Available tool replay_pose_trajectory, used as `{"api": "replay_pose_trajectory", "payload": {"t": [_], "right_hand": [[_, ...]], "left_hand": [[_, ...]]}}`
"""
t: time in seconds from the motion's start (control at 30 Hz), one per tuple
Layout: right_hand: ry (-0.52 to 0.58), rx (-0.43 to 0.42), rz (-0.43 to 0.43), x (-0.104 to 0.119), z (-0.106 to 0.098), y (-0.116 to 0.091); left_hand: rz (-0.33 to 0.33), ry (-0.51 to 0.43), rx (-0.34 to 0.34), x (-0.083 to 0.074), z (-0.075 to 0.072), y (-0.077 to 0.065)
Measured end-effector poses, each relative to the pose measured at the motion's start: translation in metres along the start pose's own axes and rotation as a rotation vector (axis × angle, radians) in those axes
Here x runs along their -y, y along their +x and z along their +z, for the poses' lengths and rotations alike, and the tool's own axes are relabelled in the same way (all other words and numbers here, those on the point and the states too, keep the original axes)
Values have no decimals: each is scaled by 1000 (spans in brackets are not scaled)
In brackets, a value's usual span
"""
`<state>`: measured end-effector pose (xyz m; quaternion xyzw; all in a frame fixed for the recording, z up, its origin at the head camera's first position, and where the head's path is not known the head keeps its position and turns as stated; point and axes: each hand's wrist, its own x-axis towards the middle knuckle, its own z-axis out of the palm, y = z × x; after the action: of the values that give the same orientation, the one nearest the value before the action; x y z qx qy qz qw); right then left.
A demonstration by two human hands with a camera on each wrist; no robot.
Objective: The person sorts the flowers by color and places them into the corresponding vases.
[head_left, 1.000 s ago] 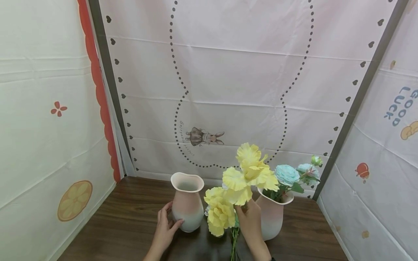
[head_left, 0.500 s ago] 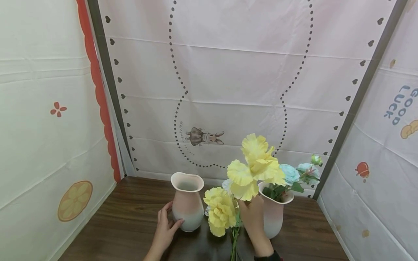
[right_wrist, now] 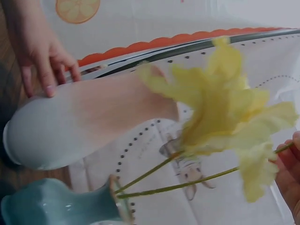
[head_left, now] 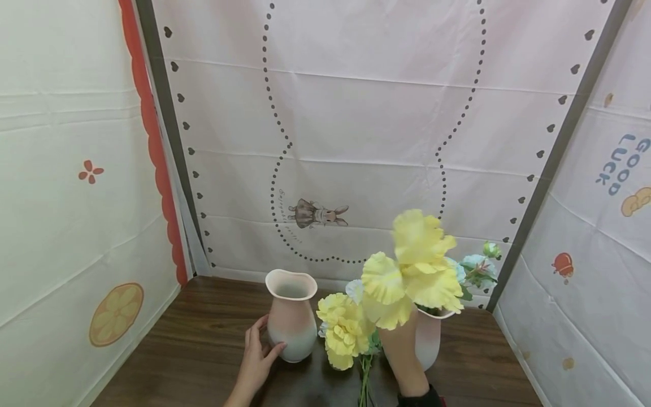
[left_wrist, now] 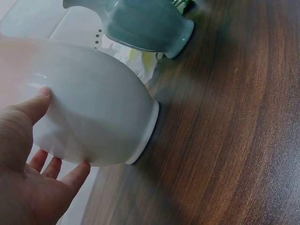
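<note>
My left hand holds the side of a pink-to-white vase, thumb on its front and fingers on its left. In the left wrist view, thumb and fingertips touch the vase's rounded body. A large yellow artificial flower stands above my right hand, in front of a second pink-to-white vase. The right wrist view shows my right hand pinching a thin green stem at the right edge. That blurred yellow bloom hides part of the stem.
A teal vase stands beside the left vase. Another yellow bloom and green stems lie between the hands. Pale blue flowers fill the right vase. Printed cloth walls off the back of the wooden table.
My right hand and the large yellow flower have moved rightward, covering more of the right vase and its blue flowers. The left hand and its vase stay put.
</note>
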<state>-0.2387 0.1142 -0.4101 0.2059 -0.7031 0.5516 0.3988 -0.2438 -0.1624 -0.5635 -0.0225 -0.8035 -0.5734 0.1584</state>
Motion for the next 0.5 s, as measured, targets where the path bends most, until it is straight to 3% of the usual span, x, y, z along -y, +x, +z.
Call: {"api": "replay_pose_trajectory", "payload": {"t": [0.07,0.17,0.23,0.33,0.43,0.5], "right_hand": [[-138,2,-35,-5,2,-2],[-298,32,-20,-13,6,-8],[-306,66,49,-17,8,-12],[-327,144,232,-18,10,-20],[-389,184,275,-18,11,-26],[-427,182,229,-19,12,-29]], "left_hand": [[-13,1,0,1,0,0],[-25,0,6,2,0,0],[-31,-1,9,2,0,-1],[-36,-5,11,2,0,-1],[-40,-6,12,1,0,-2],[-42,-8,12,1,0,-2]]}}
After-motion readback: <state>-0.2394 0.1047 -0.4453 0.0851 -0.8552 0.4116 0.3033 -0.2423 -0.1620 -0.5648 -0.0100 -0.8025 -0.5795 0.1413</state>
